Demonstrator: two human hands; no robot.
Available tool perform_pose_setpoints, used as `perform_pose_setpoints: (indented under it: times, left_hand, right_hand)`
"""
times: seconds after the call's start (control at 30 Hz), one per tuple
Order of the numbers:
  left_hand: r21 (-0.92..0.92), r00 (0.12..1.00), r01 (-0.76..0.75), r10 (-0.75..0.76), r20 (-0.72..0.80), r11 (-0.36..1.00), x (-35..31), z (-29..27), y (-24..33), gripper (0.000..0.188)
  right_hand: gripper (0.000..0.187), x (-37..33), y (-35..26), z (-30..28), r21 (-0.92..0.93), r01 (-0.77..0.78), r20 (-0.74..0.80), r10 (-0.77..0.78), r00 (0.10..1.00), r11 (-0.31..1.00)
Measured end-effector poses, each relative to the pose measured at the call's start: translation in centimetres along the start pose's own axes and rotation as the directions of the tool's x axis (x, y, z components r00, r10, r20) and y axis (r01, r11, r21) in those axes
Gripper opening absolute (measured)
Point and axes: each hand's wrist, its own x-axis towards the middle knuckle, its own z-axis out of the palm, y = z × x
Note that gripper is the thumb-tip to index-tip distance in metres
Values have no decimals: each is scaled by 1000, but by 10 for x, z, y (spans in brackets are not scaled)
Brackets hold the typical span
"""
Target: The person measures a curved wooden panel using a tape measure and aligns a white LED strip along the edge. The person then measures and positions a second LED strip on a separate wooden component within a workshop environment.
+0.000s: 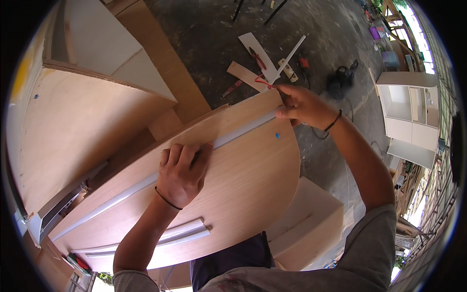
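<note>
A long, thin grey-white strip (245,130) lies diagonally along a pale wood-grain board (248,180) with a rounded right end. My left hand (182,175) is closed over the strip near its middle, fingers curled down onto it; what lies under the fingertips is hidden. At the board's far right edge, my right hand (309,107) grips the strip's end, thumb on top and the other fingers around the edge. A small blue mark (277,135) shows on the board near that hand. Closer to me, loose metallic-looking strips (182,232) rest on the same board.
A large wooden cabinet (78,131) stands at the left. On the floor beyond the board lie red-handled pliers (258,59), offcuts (248,41), a power strip (288,70) and a black bag (340,80). White cabinets (408,104) stand far right.
</note>
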Motion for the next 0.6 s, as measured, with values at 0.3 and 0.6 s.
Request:
perform_pose_setpoints:
  times: [0.3, 0.6]
  left_hand:
    - [-4, 1000, 7, -7, 2, 1000, 1, -1, 0, 32]
    - [13, 986, 157, -156, -62, 987, -11, -3, 2, 30]
  right_hand:
    - [42, 3, 6, 1, -193, -86, -17, 85, 996, 977]
    - [37, -15, 13, 4, -80, -1, -77, -5, 997, 997]
